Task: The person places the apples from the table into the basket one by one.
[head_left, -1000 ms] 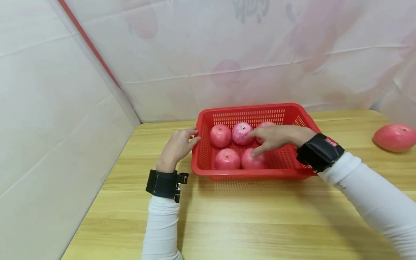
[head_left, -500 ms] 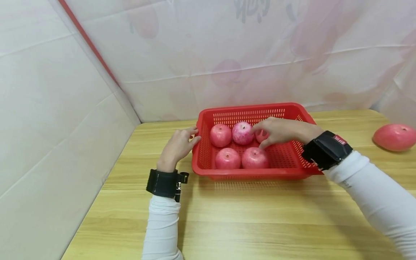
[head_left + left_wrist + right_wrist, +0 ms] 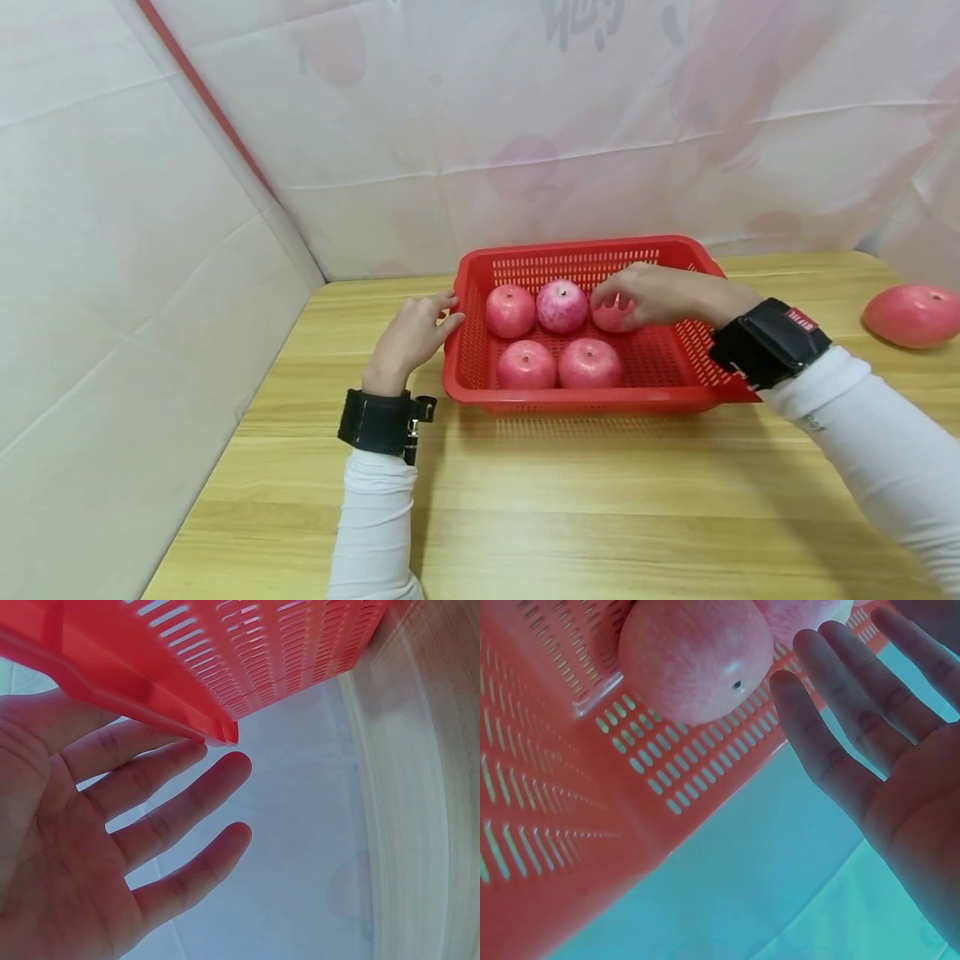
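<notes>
A red slotted plastic basket (image 3: 600,400) stands on the wooden table with several apples in it. My left hand (image 3: 408,337) is at the basket's left rim; in the left wrist view its fingers (image 3: 180,806) are spread and fairly straight, some touching the rim's underside. Over the basket's back right, my right hand (image 3: 660,293) hovers at the back-right apple (image 3: 611,317), which it partly covers. In the right wrist view its fingers (image 3: 855,697) are extended, apart from the nearest apple (image 3: 697,660). A streaked pink apple (image 3: 562,307) lies to its left.
Two apples sit in the front row, a left one (image 3: 527,365) and a right one (image 3: 589,364). Another apple (image 3: 510,311) is at the back left. A pinkish-red oval fruit (image 3: 912,316) lies on the table (image 3: 600,508) far right. A pale printed curtain (image 3: 480,125) hangs behind.
My right hand has drawn back to the right and away from the front-right apple and the streaked apple, uncovering them. The left hand stays at the rim.
</notes>
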